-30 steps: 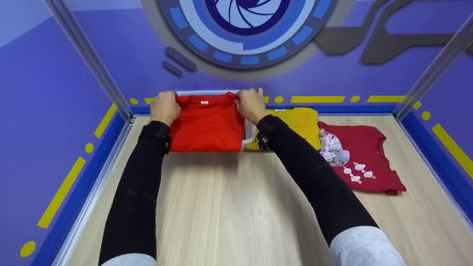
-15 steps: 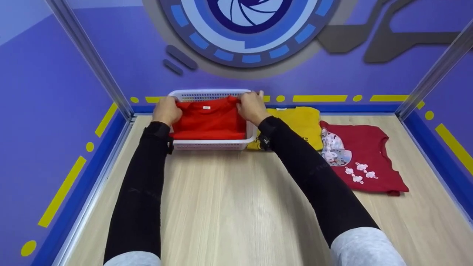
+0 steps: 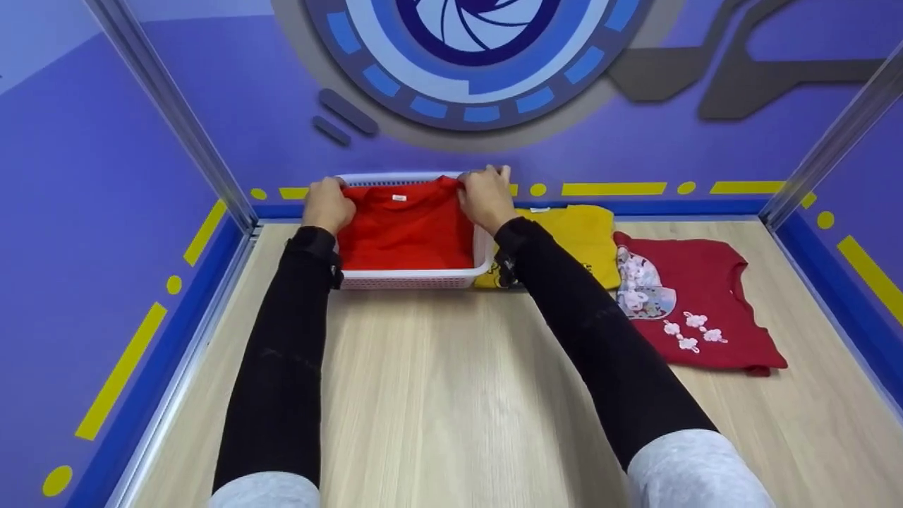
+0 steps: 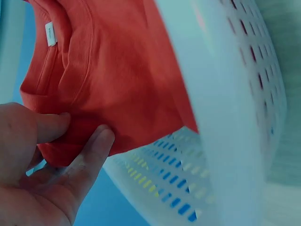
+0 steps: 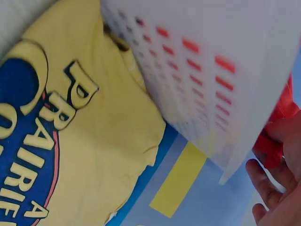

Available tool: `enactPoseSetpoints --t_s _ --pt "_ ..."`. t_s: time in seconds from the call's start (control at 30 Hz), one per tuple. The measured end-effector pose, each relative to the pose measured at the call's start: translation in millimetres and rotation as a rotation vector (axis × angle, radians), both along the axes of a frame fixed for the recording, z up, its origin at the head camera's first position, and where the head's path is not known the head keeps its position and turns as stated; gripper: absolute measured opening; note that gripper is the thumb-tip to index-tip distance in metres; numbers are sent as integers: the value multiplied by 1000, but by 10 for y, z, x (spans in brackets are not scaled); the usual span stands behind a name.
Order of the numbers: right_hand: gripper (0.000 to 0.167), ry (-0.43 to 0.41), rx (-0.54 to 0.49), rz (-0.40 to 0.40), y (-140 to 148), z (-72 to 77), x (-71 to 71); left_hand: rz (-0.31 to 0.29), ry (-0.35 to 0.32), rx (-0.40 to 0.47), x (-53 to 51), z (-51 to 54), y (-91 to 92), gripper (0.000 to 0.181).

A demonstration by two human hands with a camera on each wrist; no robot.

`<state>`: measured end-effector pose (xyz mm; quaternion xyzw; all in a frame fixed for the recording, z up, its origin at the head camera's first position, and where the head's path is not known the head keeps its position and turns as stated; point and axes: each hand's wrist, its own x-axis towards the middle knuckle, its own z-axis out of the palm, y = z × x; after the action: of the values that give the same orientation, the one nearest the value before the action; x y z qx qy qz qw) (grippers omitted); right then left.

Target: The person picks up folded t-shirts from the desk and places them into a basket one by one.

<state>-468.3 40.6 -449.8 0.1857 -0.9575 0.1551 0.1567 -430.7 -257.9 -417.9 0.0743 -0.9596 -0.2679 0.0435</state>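
A folded bright red shirt (image 3: pixel 413 229) lies mostly inside a white plastic basket (image 3: pixel 416 275), its collar and tag toward the back wall. My left hand (image 3: pixel 329 204) pinches the shirt's left shoulder corner; in the left wrist view, thumb and fingers (image 4: pixel 91 150) grip the red cloth above the basket. At the other shoulder corner, my right hand (image 3: pixel 488 199) holds the shirt near the basket's right rim. The right wrist view shows that hand (image 5: pixel 282 165) with red fabric between thumb and fingers, partly cut off by the frame edge.
A folded yellow shirt (image 3: pixel 575 236) with a printed front lies just right of the basket, partly under my right forearm. Farther right is a dark red shirt (image 3: pixel 705 296) with white flower shapes. The purple back wall (image 3: pixel 247 120) stands close behind the basket.
The red shirt has gone down from in front of the basket into it, uncovering the basket's front rim. My left hand has shifted slightly right; both hands keep their hold on the shirt.
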Motion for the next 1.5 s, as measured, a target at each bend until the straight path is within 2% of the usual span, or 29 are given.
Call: enactPoseSetpoints --t_s 0.17,0.27,0.33,0.4,0.43,0.5,0.6,0.7,0.73,0.8,0.83,0.9,0.93,0.97,1.03,1.07,1.13,1.17,1.23,1.3,1.43,1.5 --pt "23 -27 29 -1 8 -80 10 42 19 29 -13 -119 59 48" --pt "25 -33 51 -6 12 -120 37 45 45 27 -23 -185 99 46" --pt "28 -15 60 -4 9 -117 53 44 58 17 -34 -204 124 46" --pt "29 -2 71 12 2 -98 70 36 35 5 -56 -204 141 47" --pt "30 -4 81 30 -4 -85 81 28 15 -20 -105 -238 131 46" --pt "28 -39 120 81 -19 -59 110 -21 -72 -55 -189 -286 110 45" --pt "27 -162 221 175 -45 -40 170 -147 -210 -125 -477 -587 -9 44" --pt "30 -304 363 226 -70 -44 240 -253 -357 -165 -752 -952 -104 46" --pt "32 -335 409 232 -77 -46 258 -272 -401 -184 -760 -999 -92 49" --pt "36 -382 479 233 -91 -41 283 -299 -483 -205 -546 -830 41 52" --pt "37 -398 492 232 -96 -33 288 -317 -493 -225 -506 -810 60 53" --pt "36 -410 461 247 -99 -16 282 -341 -502 -247 -242 -558 183 54" --pt "36 -415 426 264 -97 -4 278 -365 -475 -230 -206 -530 162 52" --pt "34 -422 383 285 -90 13 280 -370 -461 -219 -119 -434 195 50" --pt "30 -431 290 345 -70 45 296 -380 -405 -199 -57 -379 197 45" --pt "29 -443 252 380 -58 65 314 -376 -395 -173 53 -268 242 41" --pt "29 -501 194 436 -34 112 372 -381 -351 -152 147 -196 263 34" --pt "31 -545 171 455 -26 136 404 -373 -347 -168 308 -41 354 31" --pt "39 -636 147 472 -23 172 471 -392 -338 -182 392 -9 367 30" --pt "51 -717 146 463 -36 193 534 -411 -362 -213 463 -1 377 35" --pt "76 -811 227 403 -110 194 623 -425 -438 -247 544 -77 383 47" --pt "85 -856 266 358 -158 181 655 -426 -455 -262 563 -128 387 53"
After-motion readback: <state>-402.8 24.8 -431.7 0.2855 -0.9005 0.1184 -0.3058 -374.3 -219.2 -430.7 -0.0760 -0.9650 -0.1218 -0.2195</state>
